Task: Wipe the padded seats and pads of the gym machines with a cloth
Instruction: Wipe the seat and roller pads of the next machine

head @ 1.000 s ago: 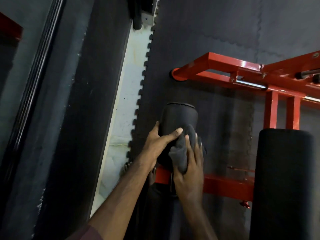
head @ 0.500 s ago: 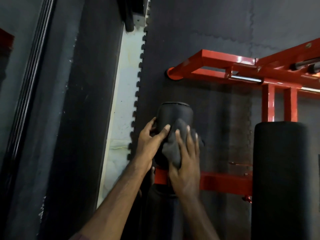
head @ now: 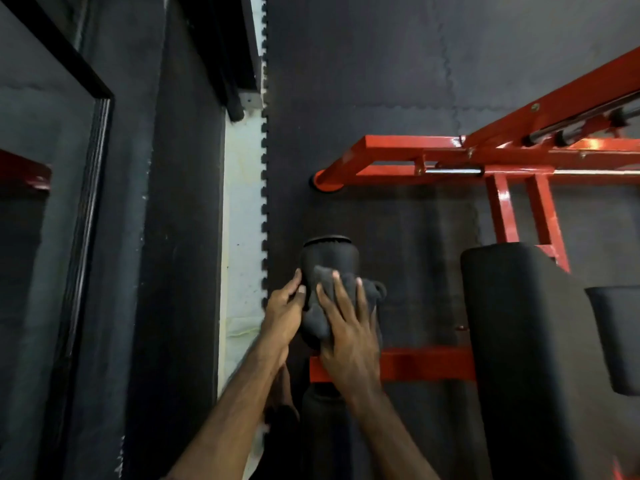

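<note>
A black cylindrical roller pad [head: 328, 255] sticks out from a red crossbar [head: 427, 367] of the gym machine. My left hand [head: 282, 315] grips the pad's left side, with the thumb on its front. Spread over the front of the pad is a dark grey cloth [head: 372, 291], and my right hand [head: 346, 332] presses it there with the fingers laid flat. The lower part of the pad is hidden behind both hands.
A large black padded cushion [head: 519, 341] stands to the right, with a smaller pad [head: 618, 341] at the frame's edge. The red machine frame [head: 415, 155] spans the upper right above black rubber floor mats. A black-framed panel [head: 91, 202] and a white floor strip [head: 242, 237] lie left.
My right hand has slid the cloth a little higher up the roller pad. My left thumb has drawn back from the pad's front towards its left side.
</note>
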